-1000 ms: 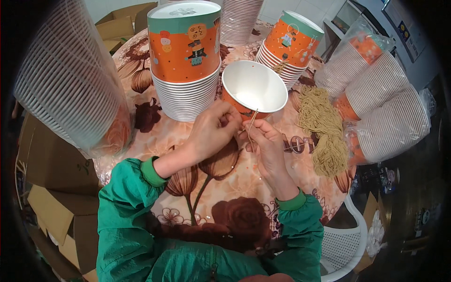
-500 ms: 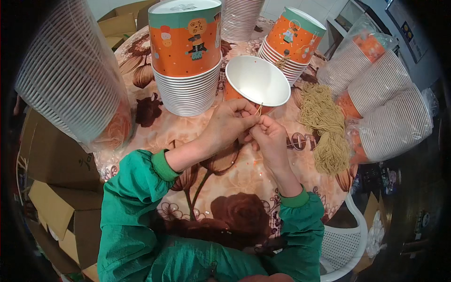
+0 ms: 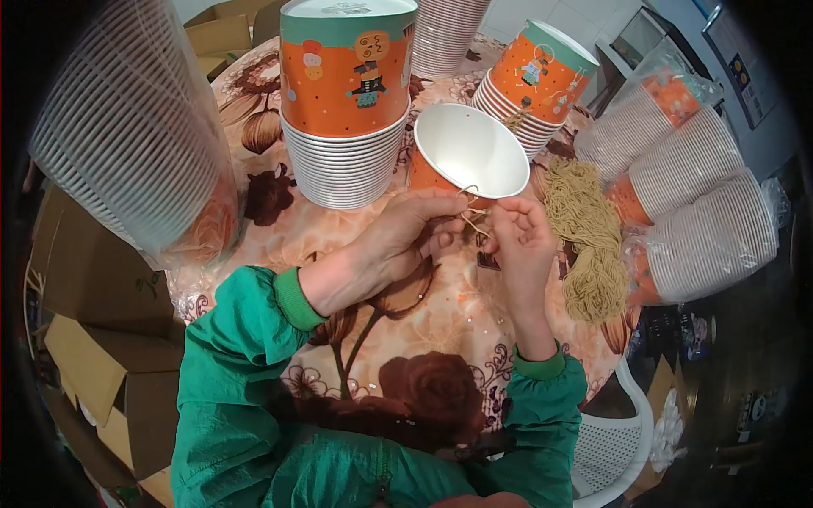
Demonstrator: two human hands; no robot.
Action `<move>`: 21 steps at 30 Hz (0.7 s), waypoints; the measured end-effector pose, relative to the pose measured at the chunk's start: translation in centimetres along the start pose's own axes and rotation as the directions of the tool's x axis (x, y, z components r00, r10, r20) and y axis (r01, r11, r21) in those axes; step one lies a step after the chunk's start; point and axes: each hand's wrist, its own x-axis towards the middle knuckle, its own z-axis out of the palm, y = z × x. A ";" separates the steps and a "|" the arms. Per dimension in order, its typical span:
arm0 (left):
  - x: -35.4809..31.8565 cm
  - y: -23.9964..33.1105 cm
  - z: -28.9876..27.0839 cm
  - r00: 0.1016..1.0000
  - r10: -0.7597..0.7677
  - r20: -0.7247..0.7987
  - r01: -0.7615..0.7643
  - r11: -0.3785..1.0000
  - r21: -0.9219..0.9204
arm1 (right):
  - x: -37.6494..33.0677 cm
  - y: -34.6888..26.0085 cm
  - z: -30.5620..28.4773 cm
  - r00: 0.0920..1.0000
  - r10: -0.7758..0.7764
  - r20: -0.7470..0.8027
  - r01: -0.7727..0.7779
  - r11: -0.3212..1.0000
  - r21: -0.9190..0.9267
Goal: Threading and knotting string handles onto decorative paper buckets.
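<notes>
Head view shows left hand (image 3: 411, 229) and right hand (image 3: 523, 241) pinching string (image 3: 477, 226), best kept evenly taut (the paper tub (image 3: 472, 152) stands just beyond them).

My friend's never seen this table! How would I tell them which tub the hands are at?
Find the flower-patterned tablecloth, then the left hand and right hand with thin twine between them. Just beyond them is an orange paper tub. Unlike the stacked tubs around it, it stands singly, showing its white inside.
</notes>
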 end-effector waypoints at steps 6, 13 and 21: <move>0.1 -0.3 0.1 0.999 -0.011 0.036 0.016 0.988 -0.155 | -0.3 0.2 -0.4 0.973 0.189 0.135 -0.201 0.976 0.083; 0.1 -0.9 -0.3 0.999 -0.023 0.045 0.031 0.984 -0.176 | -1.4 0.7 0.7 0.995 0.048 0.085 -0.056 0.994 0.089; -0.3 -1.4 -0.1 0.998 -0.002 0.058 0.009 0.992 -0.125 | -1.6 1.1 0.9 0.996 -0.058 0.072 0.056 0.998 0.022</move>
